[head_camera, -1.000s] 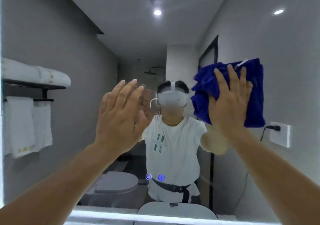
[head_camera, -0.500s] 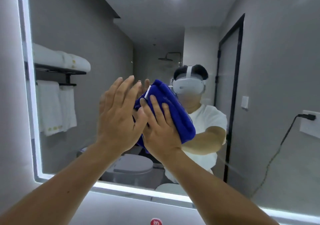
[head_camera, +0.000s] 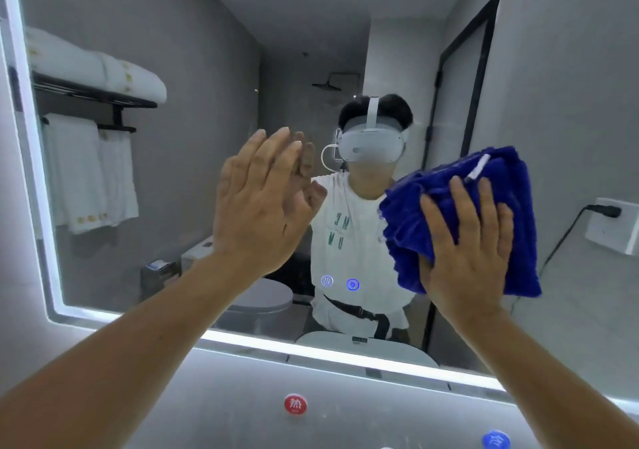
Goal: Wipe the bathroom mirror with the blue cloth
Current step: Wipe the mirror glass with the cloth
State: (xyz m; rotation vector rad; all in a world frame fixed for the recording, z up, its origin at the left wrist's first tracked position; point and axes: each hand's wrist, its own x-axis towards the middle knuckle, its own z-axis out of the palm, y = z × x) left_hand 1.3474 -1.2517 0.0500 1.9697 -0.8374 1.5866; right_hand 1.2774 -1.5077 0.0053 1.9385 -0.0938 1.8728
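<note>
Grey bathroom, lit-edge mirror. Head view: right hand presses the blue cloth flat-fingered on the mirror's right side; left hand rests open, empty, mid-mirror. Probably best: even pressure, overlapping passes.

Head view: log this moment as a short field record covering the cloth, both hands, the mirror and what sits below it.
blue cloth: bunched, pressed flat against the mirror's right part
right hand: straight fingers spread on the cloth, pushing it onto the glass
left hand: open, fingers straight, raised at the glass, holds nothing; contact cannot be told
mirror: lit strip along the left and bottom edges, two small glowing icons low in the glass
below the mirror: red round sticker and blue round sticker on the grey wall
</note>
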